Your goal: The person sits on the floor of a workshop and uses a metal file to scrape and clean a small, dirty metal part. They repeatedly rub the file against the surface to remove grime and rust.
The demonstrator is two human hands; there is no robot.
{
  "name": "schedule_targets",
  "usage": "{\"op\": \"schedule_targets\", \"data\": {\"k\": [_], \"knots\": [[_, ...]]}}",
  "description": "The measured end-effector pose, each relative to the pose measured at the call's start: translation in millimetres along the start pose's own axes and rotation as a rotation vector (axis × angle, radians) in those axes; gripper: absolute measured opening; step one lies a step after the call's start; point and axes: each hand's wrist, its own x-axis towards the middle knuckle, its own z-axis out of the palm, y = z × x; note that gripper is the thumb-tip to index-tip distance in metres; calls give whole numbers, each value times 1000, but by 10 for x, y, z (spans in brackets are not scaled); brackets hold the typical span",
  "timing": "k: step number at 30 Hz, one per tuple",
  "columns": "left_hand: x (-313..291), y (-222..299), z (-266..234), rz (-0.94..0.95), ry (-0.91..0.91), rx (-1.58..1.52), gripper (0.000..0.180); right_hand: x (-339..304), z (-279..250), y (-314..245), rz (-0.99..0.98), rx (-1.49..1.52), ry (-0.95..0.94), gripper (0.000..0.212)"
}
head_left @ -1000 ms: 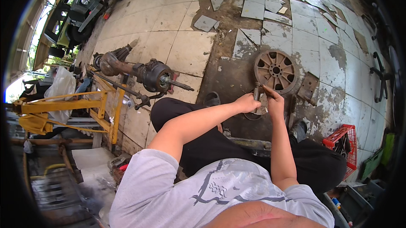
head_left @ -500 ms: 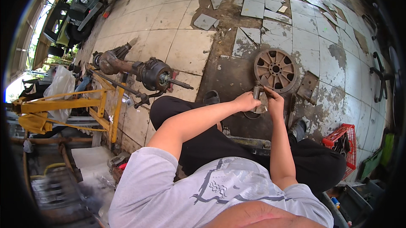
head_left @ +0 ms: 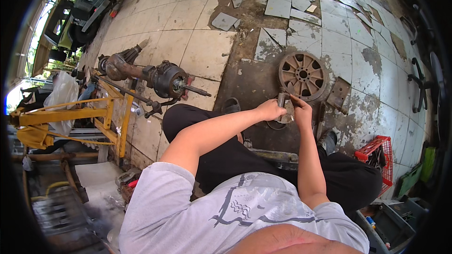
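Observation:
My left hand [head_left: 271, 110] is wrapped round a grey, cylindrical metal part [head_left: 281, 100] with a narrower upper end. My right hand [head_left: 302, 110] is closed close beside it, its dark-stained fingers pinching something thin and dark that points toward the part. Its exact kind is too small to make out. Just beyond both hands a rusty flywheel [head_left: 302, 73] with a toothed rim and spoke-like openings lies flat on the floor. Below the hands a round, dark-rimmed item [head_left: 274, 125] is partly hidden.
A rusty metal plate [head_left: 338, 92] lies right of the flywheel. On the left are an axle assembly [head_left: 168, 79] with a protruding shaft and a yellow steel frame [head_left: 66, 117]. A red plastic basket [head_left: 385, 148] stands at the right. Broken tiles [head_left: 278, 3] lie at the back.
The whole view has shifted slightly, so things sit a little further left. Both hands keep nearly the same grip and place by the flywheel.

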Motion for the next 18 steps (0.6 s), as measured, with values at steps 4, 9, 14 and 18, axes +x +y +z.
{"op": "schedule_targets", "data": {"k": [4,9,14,18], "knots": [[42,-79,25,-20,-6,2,36,-45,86,-229,-56,-17,-26,50],[32,-45,43,52,12,67,36,15,-39,22,-4,34,-6,48],[31,-29,17,-2,-17,30,36,-8,32,-76,-30,-100,4,48],[54,-52,5,8,-2,21,37,-4,18,-97,-55,-26,-2,49]]}}
